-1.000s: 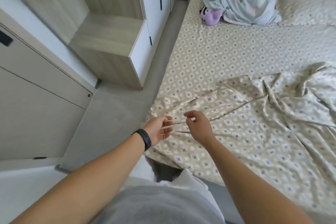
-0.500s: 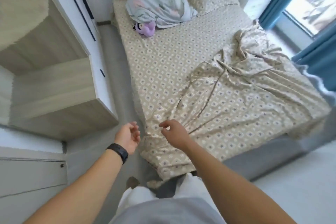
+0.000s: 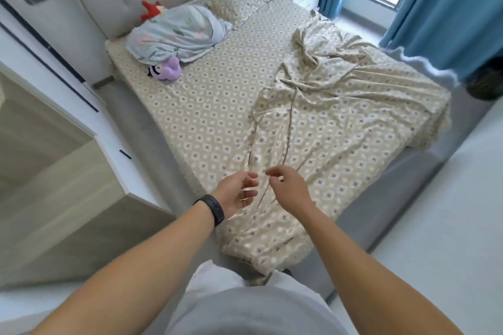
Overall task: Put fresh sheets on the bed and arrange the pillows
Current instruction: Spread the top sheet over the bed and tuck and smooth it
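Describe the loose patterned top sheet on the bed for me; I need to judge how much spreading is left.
The loose beige top sheet with a diamond print looks like thin, soft cotton. It lies crumpled over the window side and foot of the bed, on a matching fitted sheet. Deep creases bunch toward its upper middle, and long folds run down to the foot corner, where it drapes over the edge. The left hand and right hand hover just above that near end, fingers loosely curled, without any clear grip on it.
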Tool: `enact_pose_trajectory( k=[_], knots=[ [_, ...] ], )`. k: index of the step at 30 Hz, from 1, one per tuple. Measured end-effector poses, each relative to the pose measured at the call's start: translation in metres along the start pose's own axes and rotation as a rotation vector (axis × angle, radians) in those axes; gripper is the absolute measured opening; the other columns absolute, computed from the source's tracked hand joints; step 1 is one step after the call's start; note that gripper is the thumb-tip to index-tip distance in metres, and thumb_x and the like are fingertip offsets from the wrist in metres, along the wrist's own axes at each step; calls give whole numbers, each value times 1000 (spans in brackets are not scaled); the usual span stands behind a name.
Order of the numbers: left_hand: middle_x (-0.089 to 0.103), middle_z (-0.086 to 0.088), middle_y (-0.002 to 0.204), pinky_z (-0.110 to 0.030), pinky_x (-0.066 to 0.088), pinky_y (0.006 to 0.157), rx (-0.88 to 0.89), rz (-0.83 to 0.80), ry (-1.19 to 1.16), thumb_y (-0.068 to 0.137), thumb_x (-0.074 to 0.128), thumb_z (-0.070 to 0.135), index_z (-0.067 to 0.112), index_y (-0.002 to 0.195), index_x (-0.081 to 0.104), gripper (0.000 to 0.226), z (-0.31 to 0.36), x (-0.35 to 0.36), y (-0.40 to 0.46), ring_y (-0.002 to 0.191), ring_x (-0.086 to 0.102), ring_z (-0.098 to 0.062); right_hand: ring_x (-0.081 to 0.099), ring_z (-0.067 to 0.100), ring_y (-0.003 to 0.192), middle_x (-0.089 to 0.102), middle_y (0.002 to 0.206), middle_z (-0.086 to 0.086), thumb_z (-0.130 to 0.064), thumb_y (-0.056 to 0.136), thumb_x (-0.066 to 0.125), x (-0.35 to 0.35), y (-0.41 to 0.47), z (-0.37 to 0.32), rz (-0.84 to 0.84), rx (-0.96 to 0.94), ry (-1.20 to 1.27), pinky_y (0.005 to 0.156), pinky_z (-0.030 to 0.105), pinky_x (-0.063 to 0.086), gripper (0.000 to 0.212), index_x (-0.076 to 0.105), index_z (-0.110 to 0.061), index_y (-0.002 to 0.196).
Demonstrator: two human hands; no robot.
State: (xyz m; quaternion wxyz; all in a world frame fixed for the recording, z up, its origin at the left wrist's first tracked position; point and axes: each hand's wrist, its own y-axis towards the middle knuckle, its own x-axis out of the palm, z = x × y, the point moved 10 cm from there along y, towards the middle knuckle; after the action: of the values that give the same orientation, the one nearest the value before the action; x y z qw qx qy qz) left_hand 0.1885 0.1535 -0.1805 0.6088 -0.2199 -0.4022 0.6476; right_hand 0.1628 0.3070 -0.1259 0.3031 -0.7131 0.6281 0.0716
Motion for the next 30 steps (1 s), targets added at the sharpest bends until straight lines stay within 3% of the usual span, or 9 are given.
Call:
enact_pose_trajectory(
  k=[6, 10, 14, 18, 21, 23, 27, 30],
  knots=[
    [57, 0, 78, -27, 45, 59, -138, 168, -103, 90, 46, 5, 12, 100, 63, 21, -9, -48, 48, 65, 54, -16, 57, 12, 111, 58, 131, -4, -22, 100, 49, 32, 36, 5, -247, -3, -179, 89, 26, 42, 30, 66, -21, 125],
    [59, -2, 80, -27, 45, 56, -103, 161, 79, 93, 46, 5, 11, 103, 62, 20, 33, -54, 107, 62, 55, -16, 62, 15, 96, 63, 129, 0, -18, 100, 47, 30, 99, 7, -179, 74, -192, 81, 28, 46, 33, 65, -15, 127],
    [59, -1, 81, -27, 44, 56, -112, 121, 369, 95, 44, 9, 12, 104, 62, 20, 73, -65, 196, 59, 57, -15, 69, 19, 80, 66, 120, 2, -17, 100, 45, 62, 165, 30, -157, 265, -160, 76, 36, 57, 34, 64, -14, 128],
    [57, -4, 88, -28, 43, 56, -159, 135, 579, 96, 47, 15, 16, 91, 56, 10, 82, -102, 290, 65, 55, -19, 66, 23, 99, 66, 124, 4, -16, 99, 45, 116, 224, 47, -168, 388, -151, 85, 37, 54, 32, 66, -12, 123],
    [54, -6, 97, -29, 42, 58, -232, 187, 652, 97, 44, 15, 17, 106, 53, 13, 71, -140, 356, 73, 53, -24, 68, 25, 101, 70, 119, 8, -14, 98, 45, 162, 255, 62, -240, 492, -141, 87, 38, 55, 32, 68, -10, 120],
    [58, -8, 105, -34, 44, 68, -248, 212, 723, 96, 48, 18, 15, 107, 52, 12, 65, -156, 393, 84, 54, -26, 69, 28, 100, 70, 117, 8, -13, 97, 45, 185, 272, 74, -280, 545, -148, 86, 41, 57, 31, 68, -10, 118],
    [45, -9, 142, -39, 42, 89, -340, 232, 810, 91, 58, 26, 17, 144, 37, 58, 41, -177, 444, 119, 52, -33, 65, 22, 105, 68, 122, 3, -15, 98, 46, 206, 315, 96, -285, 586, -177, 90, 38, 54, 32, 68, -13, 120],
    [47, -7, 139, -44, 46, 98, -416, 148, 780, 81, 62, 32, 22, 149, 24, 78, 19, -177, 468, 117, 54, -34, 64, 21, 106, 68, 121, 3, -14, 99, 45, 209, 338, 105, -261, 620, -186, 88, 33, 50, 31, 68, -12, 121]
  ],
)
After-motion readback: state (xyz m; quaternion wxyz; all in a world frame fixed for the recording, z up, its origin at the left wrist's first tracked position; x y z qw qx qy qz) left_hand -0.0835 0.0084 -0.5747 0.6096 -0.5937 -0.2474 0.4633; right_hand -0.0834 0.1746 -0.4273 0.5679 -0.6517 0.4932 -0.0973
